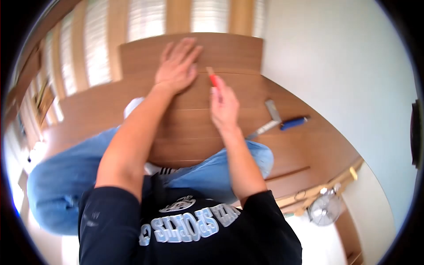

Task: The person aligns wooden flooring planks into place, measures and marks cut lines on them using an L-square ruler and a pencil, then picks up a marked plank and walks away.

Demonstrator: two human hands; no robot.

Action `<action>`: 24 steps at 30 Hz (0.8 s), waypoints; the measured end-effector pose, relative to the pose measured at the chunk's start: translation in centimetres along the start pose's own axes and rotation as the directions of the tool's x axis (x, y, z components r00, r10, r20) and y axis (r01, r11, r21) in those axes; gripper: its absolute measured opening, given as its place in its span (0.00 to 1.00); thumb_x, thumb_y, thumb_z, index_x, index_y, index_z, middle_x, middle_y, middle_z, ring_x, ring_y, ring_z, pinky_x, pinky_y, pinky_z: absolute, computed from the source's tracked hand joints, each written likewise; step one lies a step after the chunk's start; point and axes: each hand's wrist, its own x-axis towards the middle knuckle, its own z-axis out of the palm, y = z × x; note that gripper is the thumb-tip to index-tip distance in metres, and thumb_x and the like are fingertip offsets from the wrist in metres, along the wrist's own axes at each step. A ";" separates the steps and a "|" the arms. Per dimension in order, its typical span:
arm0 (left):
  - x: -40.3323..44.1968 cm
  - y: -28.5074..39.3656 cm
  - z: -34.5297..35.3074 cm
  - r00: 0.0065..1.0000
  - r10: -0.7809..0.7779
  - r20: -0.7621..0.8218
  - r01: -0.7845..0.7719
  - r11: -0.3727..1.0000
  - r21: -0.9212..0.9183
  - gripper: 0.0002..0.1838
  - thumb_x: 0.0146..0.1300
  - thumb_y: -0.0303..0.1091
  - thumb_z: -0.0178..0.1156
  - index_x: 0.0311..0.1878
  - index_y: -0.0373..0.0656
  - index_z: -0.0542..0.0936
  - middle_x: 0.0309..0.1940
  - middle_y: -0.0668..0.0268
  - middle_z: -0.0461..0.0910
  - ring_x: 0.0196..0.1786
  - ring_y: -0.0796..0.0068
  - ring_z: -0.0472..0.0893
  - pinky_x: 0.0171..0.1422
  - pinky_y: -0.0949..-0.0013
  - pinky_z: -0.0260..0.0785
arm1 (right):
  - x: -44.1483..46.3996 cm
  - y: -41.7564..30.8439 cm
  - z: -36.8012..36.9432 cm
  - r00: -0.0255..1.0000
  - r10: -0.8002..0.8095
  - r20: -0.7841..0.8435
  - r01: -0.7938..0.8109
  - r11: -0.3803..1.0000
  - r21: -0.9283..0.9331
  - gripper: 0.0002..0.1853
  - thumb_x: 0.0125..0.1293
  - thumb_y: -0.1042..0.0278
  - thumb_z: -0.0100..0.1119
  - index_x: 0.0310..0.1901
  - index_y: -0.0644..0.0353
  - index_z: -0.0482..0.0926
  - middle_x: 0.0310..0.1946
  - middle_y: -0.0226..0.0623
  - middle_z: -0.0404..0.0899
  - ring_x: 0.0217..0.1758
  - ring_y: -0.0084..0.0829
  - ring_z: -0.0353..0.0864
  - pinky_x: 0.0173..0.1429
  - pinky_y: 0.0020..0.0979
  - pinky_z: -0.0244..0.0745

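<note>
My left hand (176,68) lies flat with its fingers spread on a brown wood-look plank (234,53) near the wall. Just to its right, my right hand (226,106) grips a red pencil (213,79), whose pale tip points up and left over the planks. Slight blur keeps me from telling whether that tip touches the surface. Right of my right forearm, a metal square (266,127) rests on the floor. Beside it lies a slim tool with a blue handle (292,123); its exact kind is unclear.
Wooden slats (174,17) with bright gaps stand behind the plank. A pale wall (327,66) closes off the right side. My bent legs in jeans (66,176) frame the planks. At lower right, a fan (324,210) stands beyond a wooden rail (287,201).
</note>
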 end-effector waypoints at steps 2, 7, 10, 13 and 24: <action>0.3 0.3 -0.2 1.000 0.001 -0.007 -0.001 1.000 0.022 0.35 0.72 0.37 0.61 0.83 0.55 0.74 0.87 0.65 0.66 0.90 0.65 0.62 0.94 0.45 0.47 | 0.2 -0.3 0.1 0.999 0.050 -0.020 -0.050 0.998 0.027 0.22 0.83 0.66 0.62 0.74 0.51 0.81 0.41 0.46 0.85 0.41 0.51 0.86 0.47 0.48 0.83; 0.3 0.4 -0.2 1.000 0.019 -0.015 -0.019 0.999 0.045 0.34 0.73 0.36 0.59 0.83 0.54 0.73 0.88 0.65 0.65 0.90 0.64 0.61 0.94 0.46 0.47 | 0.9 -1.1 -0.2 0.998 0.024 -0.054 -0.018 0.995 0.094 0.22 0.81 0.71 0.65 0.74 0.57 0.81 0.62 0.53 0.88 0.62 0.51 0.91 0.63 0.43 0.86; 0.4 0.3 -0.1 1.000 0.017 -0.021 -0.016 0.998 0.057 0.34 0.72 0.36 0.59 0.82 0.54 0.75 0.88 0.66 0.66 0.90 0.65 0.62 0.94 0.45 0.47 | 0.9 -0.8 -0.5 0.998 -0.019 -0.054 0.023 0.998 0.063 0.19 0.79 0.75 0.65 0.69 0.55 0.84 0.51 0.47 0.89 0.50 0.47 0.91 0.53 0.40 0.86; 0.4 0.4 0.0 0.999 0.016 -0.031 -0.014 0.998 0.066 0.33 0.71 0.37 0.60 0.81 0.55 0.76 0.87 0.67 0.66 0.89 0.66 0.63 0.93 0.45 0.48 | 1.2 -0.4 -0.1 0.989 -0.123 -0.088 0.130 0.988 0.084 0.15 0.78 0.78 0.64 0.63 0.55 0.86 0.40 0.42 0.85 0.39 0.42 0.88 0.44 0.40 0.84; 0.4 0.3 0.0 0.999 0.017 -0.029 -0.016 0.998 0.067 0.35 0.70 0.36 0.60 0.82 0.55 0.74 0.87 0.67 0.66 0.89 0.65 0.62 0.94 0.45 0.47 | 1.4 -1.4 -0.3 0.997 -0.045 -0.056 0.057 0.971 0.233 0.21 0.71 0.79 0.64 0.64 0.61 0.81 0.54 0.47 0.85 0.46 0.50 0.89 0.48 0.42 0.87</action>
